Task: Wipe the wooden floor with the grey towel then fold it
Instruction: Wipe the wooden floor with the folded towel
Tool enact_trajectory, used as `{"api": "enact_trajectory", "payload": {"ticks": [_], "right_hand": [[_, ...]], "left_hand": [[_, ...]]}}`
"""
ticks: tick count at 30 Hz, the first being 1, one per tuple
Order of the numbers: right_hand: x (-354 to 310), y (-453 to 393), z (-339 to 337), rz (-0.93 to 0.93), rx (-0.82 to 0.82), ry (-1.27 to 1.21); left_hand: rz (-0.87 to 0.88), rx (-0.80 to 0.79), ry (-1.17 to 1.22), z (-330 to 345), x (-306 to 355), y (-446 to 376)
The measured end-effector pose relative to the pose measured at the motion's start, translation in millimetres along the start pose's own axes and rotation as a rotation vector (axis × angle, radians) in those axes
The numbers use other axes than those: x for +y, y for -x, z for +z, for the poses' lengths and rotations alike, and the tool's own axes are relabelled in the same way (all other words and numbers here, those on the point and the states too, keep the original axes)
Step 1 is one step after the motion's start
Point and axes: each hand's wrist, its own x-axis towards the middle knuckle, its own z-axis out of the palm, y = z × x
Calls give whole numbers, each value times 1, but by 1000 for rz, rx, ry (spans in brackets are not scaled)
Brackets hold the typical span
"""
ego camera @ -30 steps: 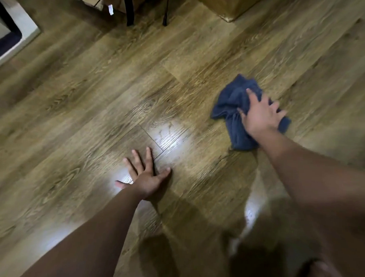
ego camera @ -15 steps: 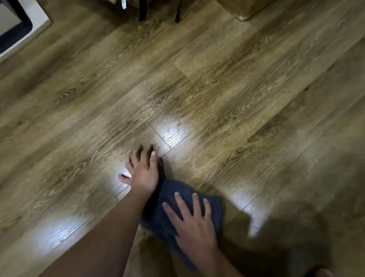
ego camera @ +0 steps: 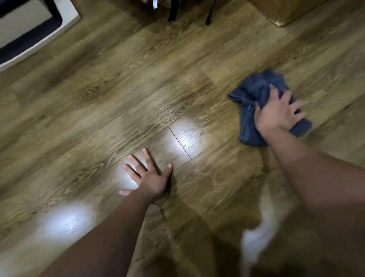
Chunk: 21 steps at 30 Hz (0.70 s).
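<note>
The grey towel looks blue-grey and lies bunched on the wooden floor at the right. My right hand presses down on it with fingers spread, covering its near half; the hand is blurred. My left hand rests flat on the bare floor near the middle, fingers splayed, holding nothing, well left of the towel.
A white and dark furniture edge fills the top left corner. Two thin dark legs stand at the top centre, and a cardboard box sits at the top right. Bright light patches reflect off the planks.
My right hand has swept the towel from beside my left hand out to the far right again. The left hand stayed planted on the floor.
</note>
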Motion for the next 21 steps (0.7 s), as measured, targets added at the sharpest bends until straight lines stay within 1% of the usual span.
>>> {"api": "enact_trajectory", "payload": {"ticks": [1,3,5,9,11,13,14,15,19,21], "right_hand": [[-10,12,1,-13,28,3],[-30,50,2,-101,80,-10],[-54,104,10,-225,71,-28],[-102,203,29,-630,-25,-13],[-108,202,34,-769,-12,-8],[-98,168,30,-832,15,23],[-90,144,28,-816,24,59],[-80,117,26,-746,36,72],[-31,2,2,-268,85,-14],[-21,-20,-4,-150,78,-7]], "left_hand": [[8,-5,-1,0,0,1],[11,-23,-17,0,2,2],[-13,-39,-7,0,6,4],[-83,-45,42,1,12,2],[-102,-38,25,1,13,1],[-94,-13,40,2,14,1],[-84,-2,49,2,14,2],[-76,0,56,1,14,3],[-78,-21,61,-2,12,3],[-79,-17,44,-2,13,3]]}}
